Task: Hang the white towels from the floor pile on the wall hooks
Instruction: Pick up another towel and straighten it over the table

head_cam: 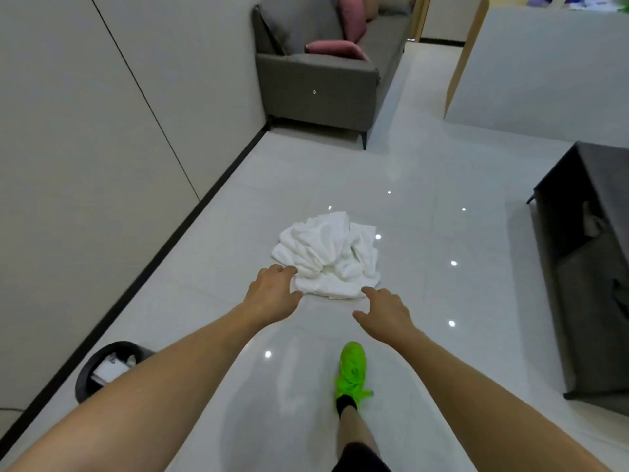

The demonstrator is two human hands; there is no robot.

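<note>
The glossy pale tiled floor (425, 172) fills most of what I see, speckled with small light reflections. A plain paneled wall (85, 131) runs along my left with a dark baseboard; no hooks are visible on the part I can see. A gray sofa (320, 86) with pink cushions (335, 49) stands ahead against that wall, its far end cut off by the top edge. A dark low desk (589, 260) is cropped by the right edge, and what sits on its shelf is too murky to name. A black bin (109, 369) by the baseboard is partly hidden behind my left forearm.

The pile of white towels (332, 255) lies crumpled on the floor straight ahead, with no clear long axis; I cannot count the towels in it.

My left hand (272, 294) reaches its near left edge, fingers (287, 269) curled at the cloth, though whether they actually pinch it I cannot tell. My right hand (384, 315) hovers at the near right corner, fingers spread and relaxed, holding nothing. My green shoe (352, 369) stands behind it.
</note>
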